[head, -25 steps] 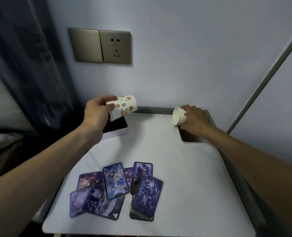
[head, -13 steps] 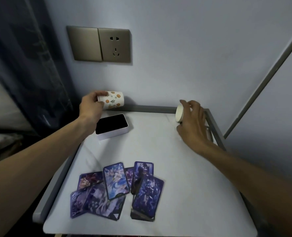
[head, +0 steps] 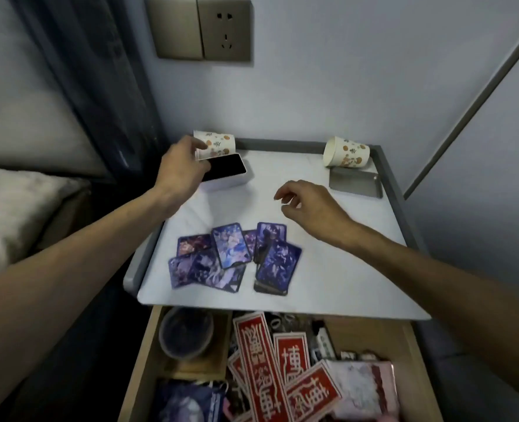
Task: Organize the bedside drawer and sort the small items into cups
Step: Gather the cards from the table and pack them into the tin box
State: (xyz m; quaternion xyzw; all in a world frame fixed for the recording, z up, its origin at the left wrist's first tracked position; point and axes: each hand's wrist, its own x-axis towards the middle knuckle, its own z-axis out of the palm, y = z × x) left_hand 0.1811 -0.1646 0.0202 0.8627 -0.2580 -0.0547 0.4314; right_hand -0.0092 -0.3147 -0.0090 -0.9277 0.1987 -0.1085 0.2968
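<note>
My left hand point(head: 182, 169) grips one paper cup point(head: 217, 144) at its far side; my right hand point(head: 307, 202) hangs loosely curled, empty, the second cup point(head: 346, 155) tipped over beyond it. I judge sorting barely begun: cards point(head: 234, 257) lie loose nearer me, drawer point(head: 374, 333) crammed.

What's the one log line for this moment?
left hand: holds paper cup | right hand: empty, over tabletop | second cup: tilted, back right | cards: spread | drawer: open

Worn on the head, wide-angle, facing forward and down. Close over the tabletop point(head: 328, 263), wall point(head: 343, 71) ahead, open drawer point(head: 136, 360) at the bottom edge.
</note>
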